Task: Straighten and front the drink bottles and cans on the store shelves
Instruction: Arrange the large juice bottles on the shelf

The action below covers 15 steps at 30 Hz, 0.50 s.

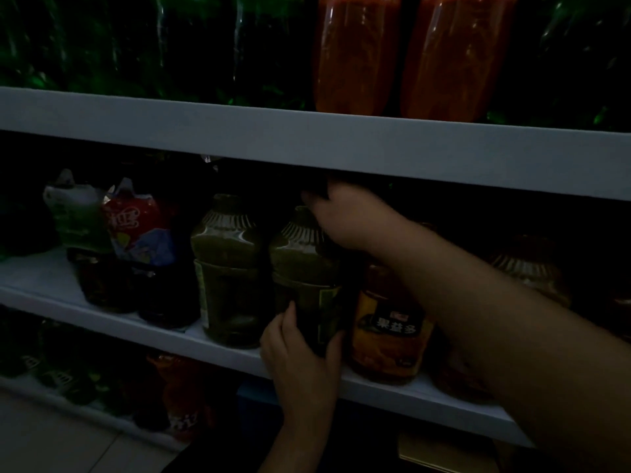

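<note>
In dim light, two dark green juice bottles stand on the middle shelf [112,319]. My left hand [300,353] grips the base of the right green bottle [304,264] at the shelf's front edge. My right hand [345,216] reaches in over that bottle's neck and curls round something dark behind the cap; what it holds is hidden. The other green bottle [227,268] stands just to the left. An orange juice bottle [389,326] with a dark label stands to the right, under my right forearm.
Two pouch-topped dark bottles [136,240] stand at the left of the middle shelf. Two tall orange bottles [355,52] and green bottles [102,42] fill the upper shelf. More bottles [177,390] sit on the bottom shelf. Another orange bottle [529,271] stands at the far right.
</note>
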Motion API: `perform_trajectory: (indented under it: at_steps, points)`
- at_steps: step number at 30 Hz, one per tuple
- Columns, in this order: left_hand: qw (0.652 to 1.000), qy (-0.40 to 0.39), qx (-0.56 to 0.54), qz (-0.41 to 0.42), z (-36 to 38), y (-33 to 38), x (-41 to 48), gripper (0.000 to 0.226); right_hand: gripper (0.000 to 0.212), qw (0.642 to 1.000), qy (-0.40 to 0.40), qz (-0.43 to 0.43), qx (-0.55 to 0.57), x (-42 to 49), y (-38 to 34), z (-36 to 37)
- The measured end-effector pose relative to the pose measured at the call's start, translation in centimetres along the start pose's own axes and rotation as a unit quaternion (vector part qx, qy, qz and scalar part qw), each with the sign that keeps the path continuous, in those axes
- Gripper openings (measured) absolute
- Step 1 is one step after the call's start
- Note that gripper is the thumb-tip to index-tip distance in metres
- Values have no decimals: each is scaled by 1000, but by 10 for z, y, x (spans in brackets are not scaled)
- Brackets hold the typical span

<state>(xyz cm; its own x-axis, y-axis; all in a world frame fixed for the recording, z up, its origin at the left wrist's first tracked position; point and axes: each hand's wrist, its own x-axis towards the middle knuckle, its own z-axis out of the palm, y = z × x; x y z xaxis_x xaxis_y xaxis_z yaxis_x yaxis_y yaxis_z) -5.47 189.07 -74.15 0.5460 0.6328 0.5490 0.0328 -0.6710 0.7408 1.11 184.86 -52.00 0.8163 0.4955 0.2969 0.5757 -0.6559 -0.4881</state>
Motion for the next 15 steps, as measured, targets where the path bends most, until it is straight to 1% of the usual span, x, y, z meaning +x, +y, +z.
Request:
perform_trajectory:
  at_steps: [1,3,6,8,11,15]
  points:
    - [1000,-1,-1,5,0,-2,0,88,40,1000,-19,3,16,4,1,-3]
    - [1000,-5,-1,7,-1,-4,0,86,50,999,-29,-7,42,6,4,-6]
    - [1000,-8,5,18,-4,-5,-2,82,57,996,-38,5,85,8,11,-9]
    - [1000,-20,0,22,-7,-8,-2,80,60,996,-30,6,78,11,14,-8]
    - [998,-56,-22,14,-11,-17,1,77,58,999,-9,-8,45,15,13,-4]
    - [991,-123,-49,30,-17,-29,16,76,51,998,34,-15,44,17,8,8]
